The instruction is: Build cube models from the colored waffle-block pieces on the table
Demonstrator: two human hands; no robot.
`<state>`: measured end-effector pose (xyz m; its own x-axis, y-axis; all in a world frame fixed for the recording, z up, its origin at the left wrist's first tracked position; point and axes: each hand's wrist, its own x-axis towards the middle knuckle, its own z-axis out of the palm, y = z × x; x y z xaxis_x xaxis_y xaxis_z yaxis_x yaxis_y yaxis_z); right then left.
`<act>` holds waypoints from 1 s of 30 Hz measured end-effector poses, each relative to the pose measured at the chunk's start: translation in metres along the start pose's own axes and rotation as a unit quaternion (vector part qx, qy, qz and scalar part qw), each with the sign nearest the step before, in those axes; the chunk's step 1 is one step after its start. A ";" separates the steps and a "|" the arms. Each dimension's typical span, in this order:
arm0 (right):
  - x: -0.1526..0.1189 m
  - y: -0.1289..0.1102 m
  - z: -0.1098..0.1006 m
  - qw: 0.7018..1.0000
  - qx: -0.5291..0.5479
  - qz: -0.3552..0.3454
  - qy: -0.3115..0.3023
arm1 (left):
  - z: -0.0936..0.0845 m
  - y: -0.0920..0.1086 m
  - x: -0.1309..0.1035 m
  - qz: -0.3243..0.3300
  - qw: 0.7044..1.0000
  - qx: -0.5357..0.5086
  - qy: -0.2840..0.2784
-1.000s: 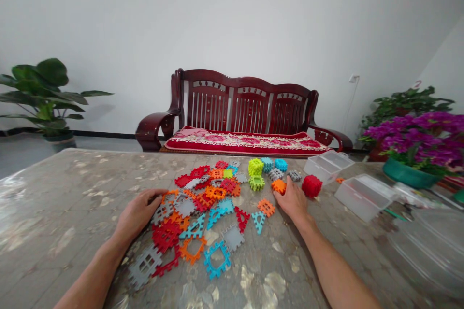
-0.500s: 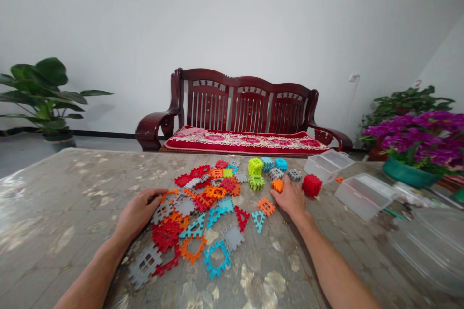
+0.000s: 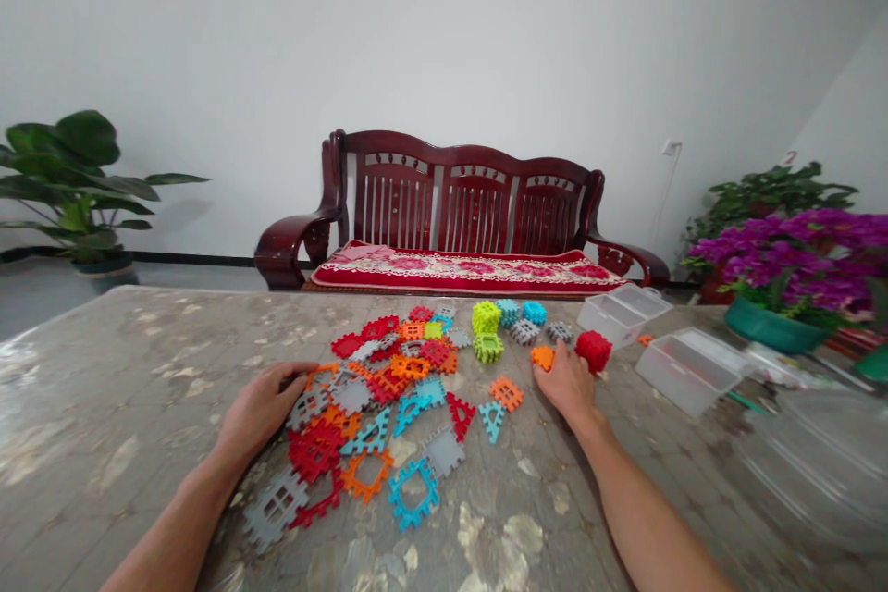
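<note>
My right hand [image 3: 569, 381] is closed on orange interlocking tiles [image 3: 542, 358], low over the table beside a stack of red tiles [image 3: 594, 351]. Its palm faces down and partly hides what it grips. My left hand [image 3: 267, 398] rests at the left edge of a loose heap of notched plastic tiles, its fingers loosely bent and apart, the tips by an orange tile [image 3: 323, 374]. In the heap lie red, grey, orange and blue pieces, among them a grey window tile [image 3: 276, 507] and a blue ring-shaped tile [image 3: 414, 492].
Lime-green stacks [image 3: 487, 333], a blue stack [image 3: 534, 313] and grey stacks [image 3: 525, 331] stand behind the right hand. Clear plastic boxes [image 3: 690, 372] sit to the right, near a purple flower pot [image 3: 777, 326]. A wooden bench [image 3: 478, 203] is beyond the table.
My right hand has shifted right with the orange tiles, away from the grey stack and toward the red one. The left hand stays at the heap; the view has turned slightly.
</note>
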<state>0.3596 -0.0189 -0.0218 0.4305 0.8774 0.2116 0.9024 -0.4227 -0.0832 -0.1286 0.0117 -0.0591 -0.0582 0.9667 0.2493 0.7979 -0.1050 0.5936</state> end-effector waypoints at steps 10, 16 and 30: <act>-0.023 -0.005 -0.021 0.982 0.104 -0.157 0.032 | -0.002 0.002 -0.001 -0.004 1.000 0.010 0.001; -0.036 -0.013 -0.025 0.937 0.158 -0.286 -0.128 | -0.001 0.000 -0.001 -0.003 1.000 0.013 -0.005; -0.041 -0.019 -0.014 0.969 0.086 -0.224 -0.065 | 0.000 -0.002 -0.001 0.002 1.000 0.004 0.003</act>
<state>0.3245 -0.0494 -0.0154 -0.0166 0.9898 0.1412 0.9838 0.0414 -0.1745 -0.1297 0.0114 -0.0606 -0.0597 0.9647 0.2564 0.8029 -0.1062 0.5866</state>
